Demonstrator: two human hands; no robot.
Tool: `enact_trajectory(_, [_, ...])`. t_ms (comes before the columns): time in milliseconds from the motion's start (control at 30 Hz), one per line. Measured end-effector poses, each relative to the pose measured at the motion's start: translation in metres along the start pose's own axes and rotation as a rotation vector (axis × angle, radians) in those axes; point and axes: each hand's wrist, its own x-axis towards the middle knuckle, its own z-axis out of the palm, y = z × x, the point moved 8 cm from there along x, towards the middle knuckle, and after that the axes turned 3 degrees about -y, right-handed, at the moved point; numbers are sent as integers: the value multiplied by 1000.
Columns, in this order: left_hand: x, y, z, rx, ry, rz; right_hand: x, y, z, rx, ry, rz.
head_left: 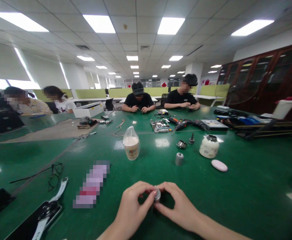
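Observation:
A small silvery round metal part point(157, 194) is held between my two hands, just over the green table point(110, 220). My left hand point(137, 206) pinches it from the left with thumb and fingertips. From the right, my right hand point(177, 205) closes its thumb and fingers on the same part. Beyond my hands stands a grey metal cylinder point(179, 159). Behind it are a dark open metal piece point(181, 144) and a small geared part point(191, 138).
A cream jar point(209, 147) and pink oval lid point(219, 165) lie right, a bagged cup point(131, 147) ahead. A watch point(45, 213) on a dark device is at left, beside a blurred-out pink item point(92, 185). Drills point(181, 125), a circuit board point(161, 125) and several people are farther back.

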Motion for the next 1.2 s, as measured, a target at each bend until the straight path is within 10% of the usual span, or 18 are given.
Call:
enact_trajectory(333, [-3, -39, 14, -226, -83, -120, 3, -17, -20, -87, 80, -111])
enact_trajectory(1200, [-6, -30, 15, -93, -99, -86, 18, -17, -29, -96, 156, -18])
